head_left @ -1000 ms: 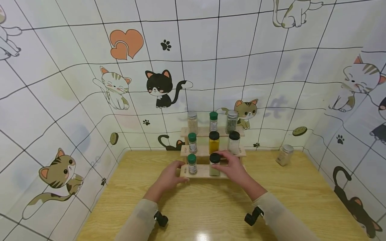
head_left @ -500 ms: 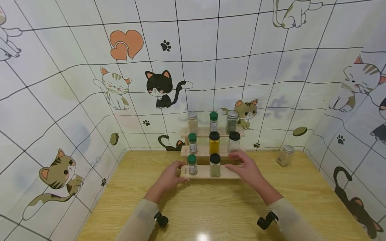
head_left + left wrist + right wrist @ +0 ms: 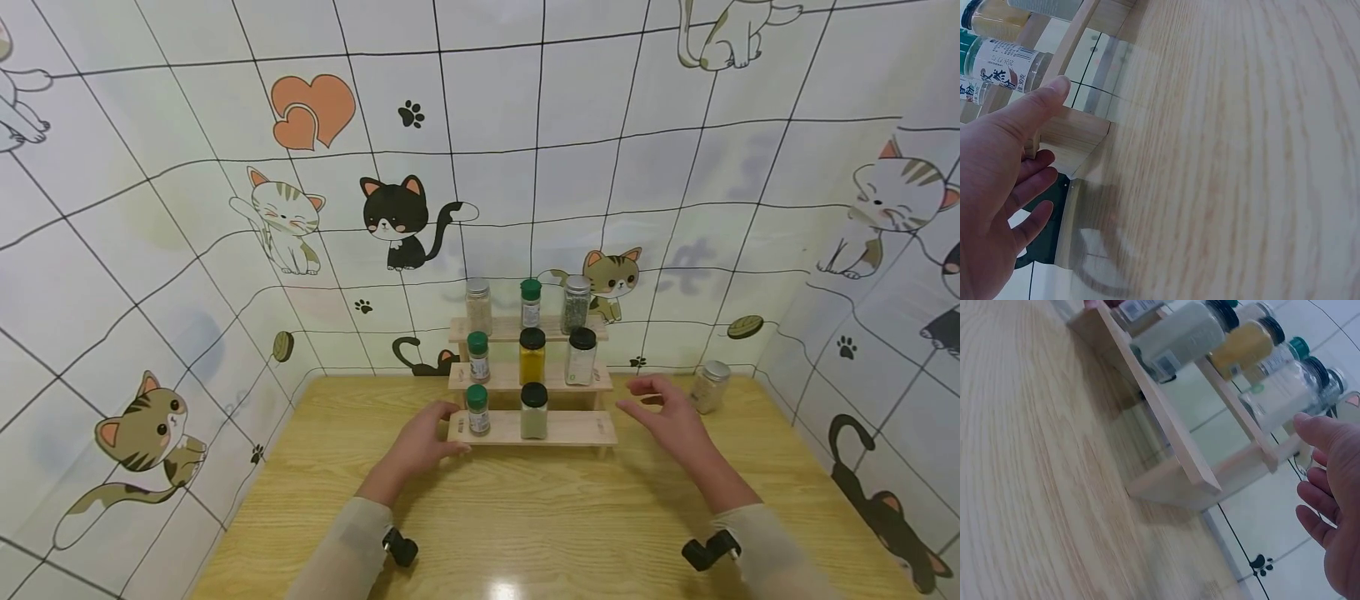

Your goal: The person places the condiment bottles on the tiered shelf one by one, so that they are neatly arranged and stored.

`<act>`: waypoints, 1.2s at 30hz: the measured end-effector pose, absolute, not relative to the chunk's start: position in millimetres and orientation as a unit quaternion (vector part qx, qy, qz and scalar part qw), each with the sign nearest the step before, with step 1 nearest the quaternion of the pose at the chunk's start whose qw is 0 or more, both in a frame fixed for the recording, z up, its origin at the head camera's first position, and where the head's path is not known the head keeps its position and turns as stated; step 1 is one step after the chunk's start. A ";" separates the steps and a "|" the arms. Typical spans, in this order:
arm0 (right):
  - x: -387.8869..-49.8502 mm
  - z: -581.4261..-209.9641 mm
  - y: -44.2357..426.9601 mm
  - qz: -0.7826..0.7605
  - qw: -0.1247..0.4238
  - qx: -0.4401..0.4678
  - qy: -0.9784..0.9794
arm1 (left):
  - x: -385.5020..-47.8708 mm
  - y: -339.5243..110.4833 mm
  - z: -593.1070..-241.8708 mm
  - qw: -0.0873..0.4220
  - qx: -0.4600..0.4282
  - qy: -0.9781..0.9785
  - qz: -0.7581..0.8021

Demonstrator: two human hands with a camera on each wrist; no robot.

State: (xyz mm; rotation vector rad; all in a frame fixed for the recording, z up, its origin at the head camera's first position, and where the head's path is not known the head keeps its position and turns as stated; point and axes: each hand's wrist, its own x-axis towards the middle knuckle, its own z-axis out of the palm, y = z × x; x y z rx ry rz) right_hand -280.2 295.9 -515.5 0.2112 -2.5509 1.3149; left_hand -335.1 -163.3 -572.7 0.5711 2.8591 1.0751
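Observation:
A three-step wooden spice rack (image 3: 573, 428) stands at the back of the table, holding several jars. My left hand (image 3: 420, 437) grips the left end of its bottom step, thumb along the front edge and fingers round the end board. My right hand (image 3: 671, 417) is in the air to the right of the rack, thumb and fingers apart, holding nothing. On the bottom step stand a green-capped jar (image 3: 477, 410) and a black-lidded jar (image 3: 534, 412) of pale green powder. The middle step bears a green-capped jar (image 3: 478, 357), a yellow jar (image 3: 532, 358) and a white jar (image 3: 581, 358).
A silver-lidded jar (image 3: 708, 388) stands on the table (image 3: 480, 508) at the right, just beyond my right hand. The top step carries silver-lidded jars (image 3: 576, 307) and a green-capped jar (image 3: 530, 306). A cat-patterned wall covering (image 3: 495, 183) closes off the back and sides.
My right hand has let go of the black-lidded jar on the bottom step and moved right, past the rack's end. My left hand has stayed at the rack's left end.

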 end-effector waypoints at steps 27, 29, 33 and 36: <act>-310.1 -544.7 399.0 0.391 0.287 -0.134 -0.864 | -330.9 -160.6 -568.1 0.019 0.179 0.921 0.346; -314.4 -548.4 401.8 0.403 0.274 -0.140 -0.862 | -330.9 -160.5 -568.4 0.018 0.177 0.922 0.343; -322.1 -555.7 406.2 0.435 0.247 -0.160 -0.851 | -329.5 -160.1 -566.8 0.016 0.174 0.922 0.345; -327.0 -561.0 409.9 0.453 0.232 -0.175 -0.842 | -328.7 -160.0 -565.4 0.012 0.177 0.921 0.346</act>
